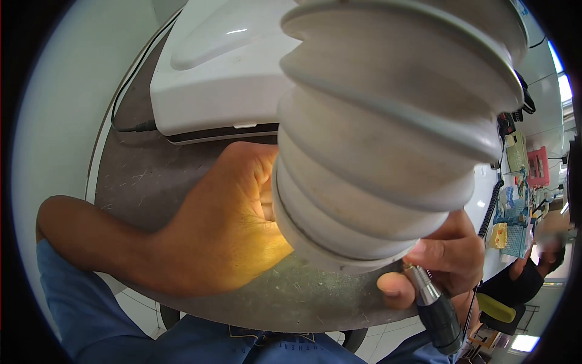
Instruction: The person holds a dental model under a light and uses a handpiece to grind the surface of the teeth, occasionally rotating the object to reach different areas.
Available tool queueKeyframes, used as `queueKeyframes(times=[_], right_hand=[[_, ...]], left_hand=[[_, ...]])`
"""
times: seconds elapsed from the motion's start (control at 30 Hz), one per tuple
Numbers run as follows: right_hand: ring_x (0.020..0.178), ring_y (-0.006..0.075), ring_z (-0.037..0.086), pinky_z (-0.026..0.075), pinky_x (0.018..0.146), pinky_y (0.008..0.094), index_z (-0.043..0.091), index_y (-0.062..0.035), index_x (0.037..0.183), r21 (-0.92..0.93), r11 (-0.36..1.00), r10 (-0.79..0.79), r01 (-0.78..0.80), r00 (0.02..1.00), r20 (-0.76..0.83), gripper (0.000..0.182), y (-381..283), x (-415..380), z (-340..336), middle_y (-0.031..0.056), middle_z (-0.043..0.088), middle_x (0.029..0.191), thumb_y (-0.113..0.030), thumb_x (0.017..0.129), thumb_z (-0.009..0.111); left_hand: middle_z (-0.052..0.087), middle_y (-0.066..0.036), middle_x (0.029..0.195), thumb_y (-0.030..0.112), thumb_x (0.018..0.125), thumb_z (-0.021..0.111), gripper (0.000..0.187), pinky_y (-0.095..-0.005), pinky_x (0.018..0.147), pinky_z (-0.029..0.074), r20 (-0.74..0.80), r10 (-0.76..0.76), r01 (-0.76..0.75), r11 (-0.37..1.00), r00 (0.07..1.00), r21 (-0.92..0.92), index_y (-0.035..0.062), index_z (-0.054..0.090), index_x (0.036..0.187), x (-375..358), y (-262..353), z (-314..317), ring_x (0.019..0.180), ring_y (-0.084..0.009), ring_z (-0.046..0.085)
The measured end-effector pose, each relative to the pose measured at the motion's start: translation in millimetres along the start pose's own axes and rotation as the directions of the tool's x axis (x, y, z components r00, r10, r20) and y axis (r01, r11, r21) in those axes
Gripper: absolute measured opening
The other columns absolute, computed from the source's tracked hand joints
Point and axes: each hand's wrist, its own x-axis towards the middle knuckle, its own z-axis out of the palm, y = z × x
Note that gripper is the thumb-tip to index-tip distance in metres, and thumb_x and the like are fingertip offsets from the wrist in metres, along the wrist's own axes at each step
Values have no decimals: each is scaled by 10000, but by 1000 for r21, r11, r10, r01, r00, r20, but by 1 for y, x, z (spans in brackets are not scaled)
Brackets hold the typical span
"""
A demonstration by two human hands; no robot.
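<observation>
A large white ribbed hose (388,127) hangs close to the camera and covers the space between my hands. My left hand (227,221) is at its left side, back towards me, with the fingers curled in; the hose hides the fingertips and whatever they may hold. Yellow light falls on that hand near the hose's mouth. In my right hand (451,252), below the hose's right edge, is a rotary handpiece (439,318) with a dark body and silver collar. Thumb and fingers close round its metal end. Its working tip cannot be made out.
Behind my left hand a white machine (224,91) with a black cable (130,128) stands on the scratched grey tabletop (157,182). Pale dust lies near the front edge. At far right are a blue basket (515,227), a pink frame (538,167) and a seated person (512,285) in dark clothing.
</observation>
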Motion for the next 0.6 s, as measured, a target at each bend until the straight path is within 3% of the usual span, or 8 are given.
queueKeyframes(times=[0.1, 0.17, 0.2, 0.27, 0.3, 0.37, 0.53, 0.6], right_hand=[[778, 251, 667, 565, 678, 305, 585, -29, 1014, -47, 996, 81, -79, 995, 51, 428, -6, 3, -11, 129, 624, 866, -84, 685, 853], [754, 231, 656, 536, 630, 280, 577, -24, 1021, -49, 998, 38, -36, 998, 55, 418, 2, 3, -13, 133, 619, 868, -57, 696, 837], [743, 229, 654, 533, 632, 281, 574, -22, 1014, -73, 997, 23, -19, 998, 57, 390, 3, 2, -14, 134, 617, 864, -31, 707, 814], [710, 213, 643, 518, 625, 283, 566, 9, 953, -90, 996, 30, -28, 999, 16, 302, -1, 4, -11, 143, 609, 813, 47, 709, 740], [710, 213, 643, 518, 625, 283, 566, 9, 953, -102, 994, 37, -36, 999, 7, 302, -9, 4, -13, 143, 609, 813, 47, 709, 740], [822, 159, 550, 427, 795, 309, 460, -22, 976, -197, 944, 288, -266, 953, 92, 225, -24, 3, -17, 118, 553, 863, -102, 863, 638], [753, 120, 515, 422, 763, 287, 433, -61, 951, 42, 939, 340, -341, 940, 36, 216, -28, 5, -5, 88, 536, 810, -159, 891, 616], [761, 120, 518, 421, 758, 285, 433, -62, 949, -18, 958, 287, -287, 957, 42, 224, -23, 8, -5, 88, 540, 816, -168, 889, 621]], left_hand=[[703, -79, 910, 3, 787, 709, 208, -253, 770, 502, 84, 121, -110, 986, 989, -129, -34, 621, 972, 1, -13, -5, 863, -88, 633], [705, -76, 904, 4, 786, 709, 193, -253, 779, 507, 37, -88, 94, 967, 995, -237, -36, 632, 959, -1, -2, -2, 857, -89, 636], [705, -76, 904, 4, 786, 709, 193, -253, 779, 507, 47, -95, 103, 966, 994, -239, -36, 632, 959, -1, -3, -3, 857, -89, 636], [708, -68, 880, 23, 781, 730, 191, -251, 787, 514, 78, -46, 37, 992, 996, 118, -36, 648, 943, 2, -4, -7, 846, -100, 646], [708, -68, 880, 23, 781, 730, 191, -251, 787, 514, 94, -45, 34, 993, 995, 115, -36, 648, 943, 0, -2, -6, 846, -100, 646], [659, -140, 1037, 42, 832, 719, 399, -275, 718, 556, 187, -209, 228, 970, 960, -87, -38, 548, 1184, -4, 7, -5, 886, -156, 653], [678, -110, 990, 51, 812, 737, 319, -264, 715, 546, 255, -241, 281, 951, 936, -130, -33, 606, 1090, 2, 8, -10, 850, -137, 648], [683, -104, 991, 81, 794, 756, 350, -289, 766, 538, 260, -246, 257, 966, 934, -9, -26, 612, 1095, 2, 8, -14, 883, -155, 651]])
